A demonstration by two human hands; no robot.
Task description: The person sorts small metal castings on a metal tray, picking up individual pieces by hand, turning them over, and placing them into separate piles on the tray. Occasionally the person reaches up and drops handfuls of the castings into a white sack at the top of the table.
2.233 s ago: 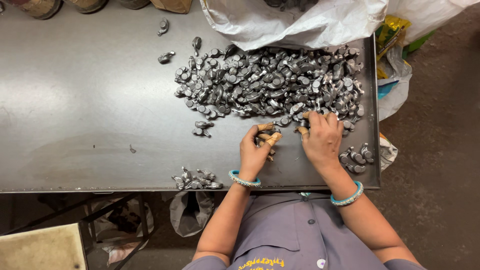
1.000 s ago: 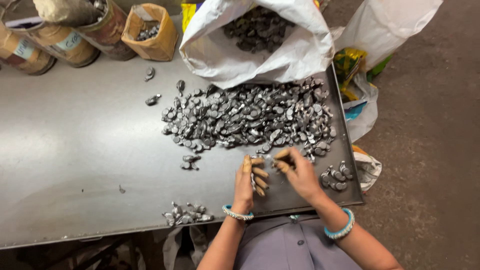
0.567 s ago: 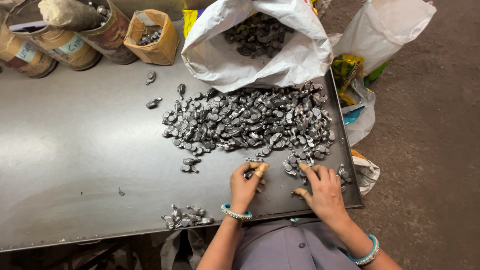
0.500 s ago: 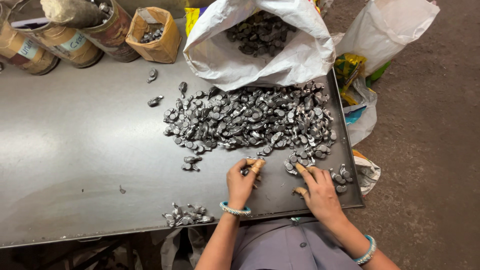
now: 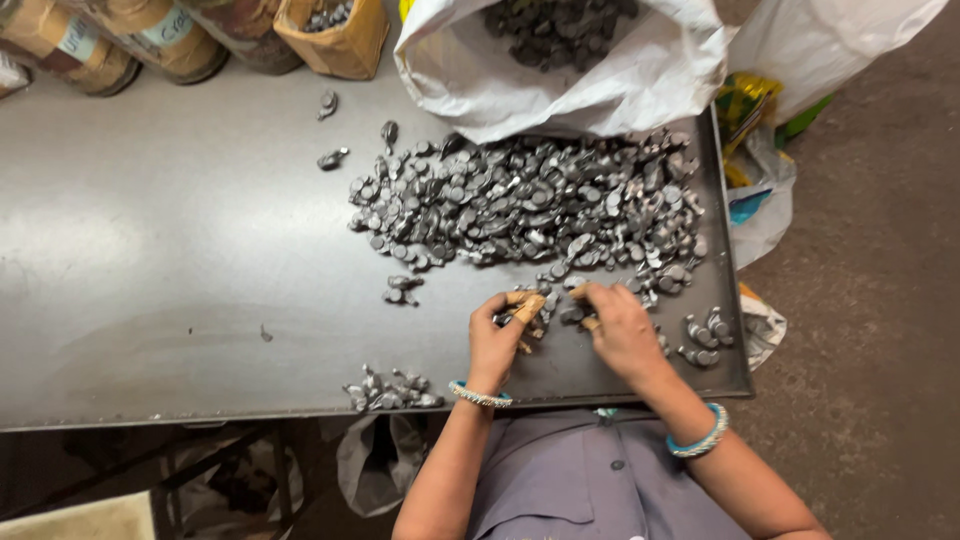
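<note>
At the near edge of the grey metal table (image 5: 150, 260), a small heap of metal pieces (image 5: 392, 392) lies apart. Just behind it, the left hand (image 5: 498, 340) is curled around a few small metal pieces, and the right hand (image 5: 622, 328) pinches one from the big pile of metal pieces (image 5: 520, 205). Farther back, a white sack (image 5: 560, 85) lies open, with brown containers (image 5: 150, 40) at the far left.
</note>
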